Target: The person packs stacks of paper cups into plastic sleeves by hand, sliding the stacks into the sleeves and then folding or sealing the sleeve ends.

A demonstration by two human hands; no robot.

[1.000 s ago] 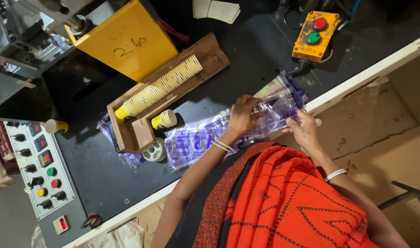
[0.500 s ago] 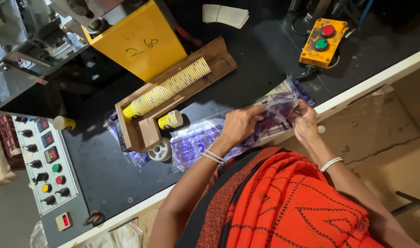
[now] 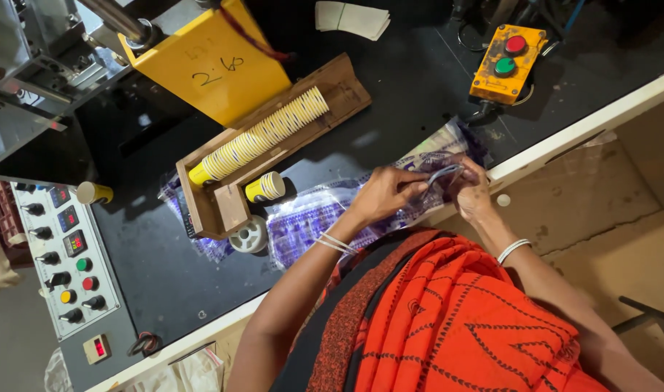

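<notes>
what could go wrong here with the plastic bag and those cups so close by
1. Both hands, left hand and right hand, pinch the mouth of the clear purple-printed plastic bag; thin film could tear or slip.
2. The small yellow-based stack of paper cups lies loose beside the bag; a tug may roll it.
3. The long row of nested paper cups rests in an open wooden trough, so a knock could spill it.

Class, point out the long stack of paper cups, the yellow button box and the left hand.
long stack of paper cups (image 3: 263, 138), head view, middle of stack.
yellow button box (image 3: 507, 64), head view, top face.
left hand (image 3: 384, 194), head view, back of hand.
</notes>
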